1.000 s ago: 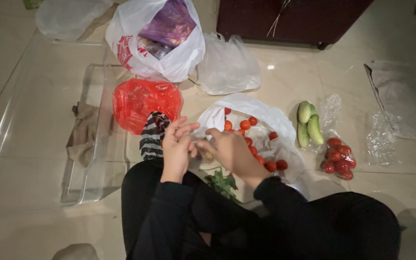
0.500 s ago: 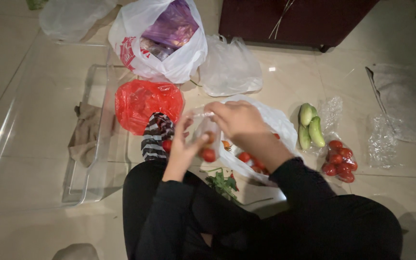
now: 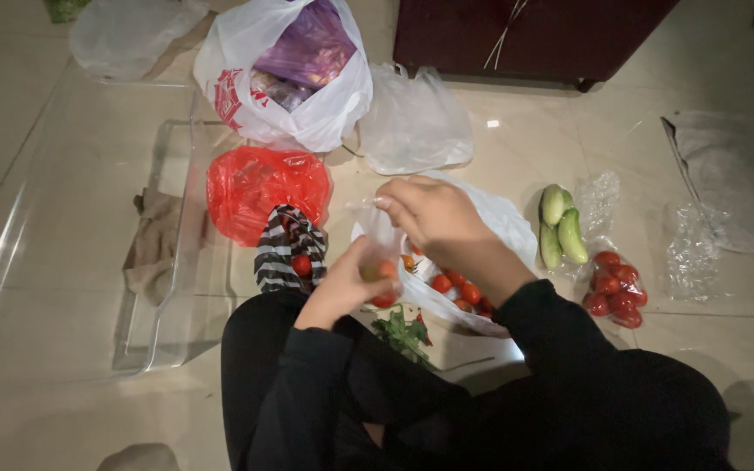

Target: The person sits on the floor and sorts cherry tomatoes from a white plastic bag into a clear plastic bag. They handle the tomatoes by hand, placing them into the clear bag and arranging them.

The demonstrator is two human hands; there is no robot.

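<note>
Cherry tomatoes [image 3: 380,286] in a small clear plastic bag [image 3: 375,235] sit at the centre of the scene, gathered at the bag's bottom and cupped from below by the person's left hand [image 3: 346,288], whose fingers curl around the fruit. The right hand [image 3: 425,214] is above it, at about 1 o'clock from the left hand, with fingertips pinching the bag's upper edge. Both sleeves are black, and the person sits on a pale tiled floor [image 3: 63,419] with legs folded.

Just past the hands, at 3 o'clock from the left hand, more loose tomatoes [image 3: 457,288] lie on an open white plastic bag [image 3: 503,222] spread on the floor. One single tomato [image 3: 302,264] rests on a black-and-white striped cloth [image 3: 283,249] at 9 o'clock from the left hand. A sprig of green leaves [image 3: 401,331] lies near the person's knee, at 5 o'clock from the held bag.

Further out at 3 o'clock, three small cucumbers [image 3: 561,227] lie side by side, with a clear packet of larger red tomatoes [image 3: 614,288] just below them. A crumpled red plastic bag [image 3: 263,187] sits at 11 o'clock, touching the striped cloth. Beyond it, at 12 o'clock, a white shopping bag [image 3: 285,74] holds purple packaging, and an empty-looking translucent bag [image 3: 414,122] stands beside it. A large clear plastic bin [image 3: 80,227] occupies the 9 o'clock side, with a brown rag [image 3: 152,240] inside it. Dark furniture [image 3: 525,35] runs along the top edge.
</note>
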